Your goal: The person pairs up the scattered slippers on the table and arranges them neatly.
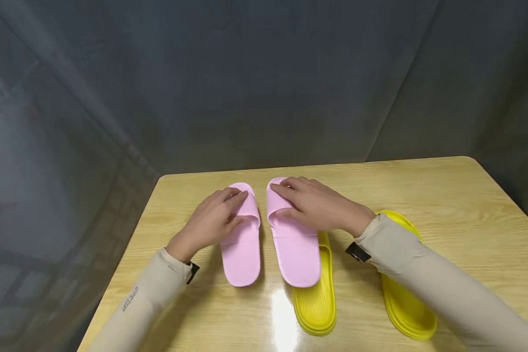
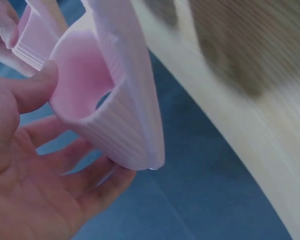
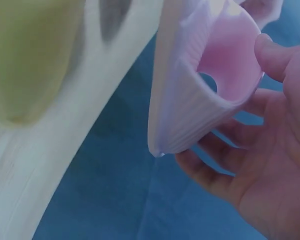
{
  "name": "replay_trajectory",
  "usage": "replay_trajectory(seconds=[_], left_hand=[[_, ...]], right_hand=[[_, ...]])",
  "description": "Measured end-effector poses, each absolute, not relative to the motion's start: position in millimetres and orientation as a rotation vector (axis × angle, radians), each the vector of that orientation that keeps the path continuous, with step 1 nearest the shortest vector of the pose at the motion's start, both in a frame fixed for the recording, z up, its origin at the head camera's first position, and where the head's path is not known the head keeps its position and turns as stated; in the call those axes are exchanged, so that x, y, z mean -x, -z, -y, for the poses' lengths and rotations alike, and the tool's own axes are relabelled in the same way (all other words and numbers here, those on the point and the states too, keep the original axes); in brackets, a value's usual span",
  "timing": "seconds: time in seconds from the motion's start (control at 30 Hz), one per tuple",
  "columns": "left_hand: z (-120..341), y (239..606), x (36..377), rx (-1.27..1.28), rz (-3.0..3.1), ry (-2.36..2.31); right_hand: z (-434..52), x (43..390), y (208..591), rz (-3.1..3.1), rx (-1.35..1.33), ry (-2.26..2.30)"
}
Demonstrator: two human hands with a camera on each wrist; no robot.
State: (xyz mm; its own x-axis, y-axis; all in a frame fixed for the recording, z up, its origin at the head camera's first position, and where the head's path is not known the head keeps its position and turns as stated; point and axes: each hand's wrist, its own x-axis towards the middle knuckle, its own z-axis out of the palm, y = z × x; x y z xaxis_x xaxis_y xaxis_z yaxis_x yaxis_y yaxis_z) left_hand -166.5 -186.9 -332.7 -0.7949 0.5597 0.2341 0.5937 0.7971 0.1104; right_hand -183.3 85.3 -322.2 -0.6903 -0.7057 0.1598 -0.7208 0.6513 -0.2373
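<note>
Two pink slippers with ribbed straps are side by side, toes toward the far edge. My left hand [image 1: 209,222] holds the left pink slipper [image 1: 242,261] by its strap; in the left wrist view the thumb is at the strap's opening and the fingertips touch its ribbed outside. With my right hand [image 1: 319,204] I grip the right pink slipper [image 1: 297,259] the same way, thumb at the opening of the strap [image 3: 200,110]. Both soles appear raised off the wood. The right one partly covers a yellow slipper [image 1: 315,313].
Another yellow slipper [image 1: 409,313] lies on the right of the wooden table [image 1: 475,234], partly hidden under my right forearm. Dark grey cloth [image 1: 264,88] hangs behind the table's far edge and along its left side.
</note>
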Motion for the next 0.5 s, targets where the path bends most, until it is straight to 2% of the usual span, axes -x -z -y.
replay_trajectory(seconds=[0.5], left_hand=[[203.3,339.0,202.3,0.849,2.888,0.325]], right_hand=[[-40.0,236.8,320.5,2.992,-1.124,-0.365]])
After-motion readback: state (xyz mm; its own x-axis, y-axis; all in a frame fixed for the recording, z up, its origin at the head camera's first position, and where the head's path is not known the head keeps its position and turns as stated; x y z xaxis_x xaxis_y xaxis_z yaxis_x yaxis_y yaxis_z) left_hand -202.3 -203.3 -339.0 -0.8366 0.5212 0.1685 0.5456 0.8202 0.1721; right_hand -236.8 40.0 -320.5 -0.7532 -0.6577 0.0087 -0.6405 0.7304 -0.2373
